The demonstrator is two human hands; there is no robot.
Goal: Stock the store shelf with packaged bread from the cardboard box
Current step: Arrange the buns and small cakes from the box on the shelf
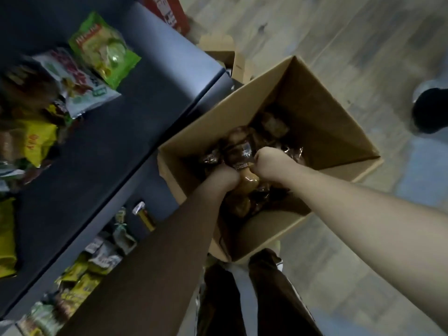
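Observation:
An open cardboard box [322,112] stands on the floor by the dark shelf unit [150,76]. Inside lie several clear-wrapped bread packs. Both my hands are down in the box. My left hand [224,177] grips the near end of a long bread pack [238,151], and my right hand [268,161] grips the same pack from the right side. A pale roll [251,181] shows between the two hands. More packs [274,124] lie deeper in the box, dim and partly hidden.
The shelf unit on the left carries a green snack bag [104,49], a white bag [80,83] and yellow bags [38,139]; lower shelves hold several small packets [101,255]. A second open carton [225,54] sits behind. A dark shoe [431,112] is at right; my legs [242,299] stand below.

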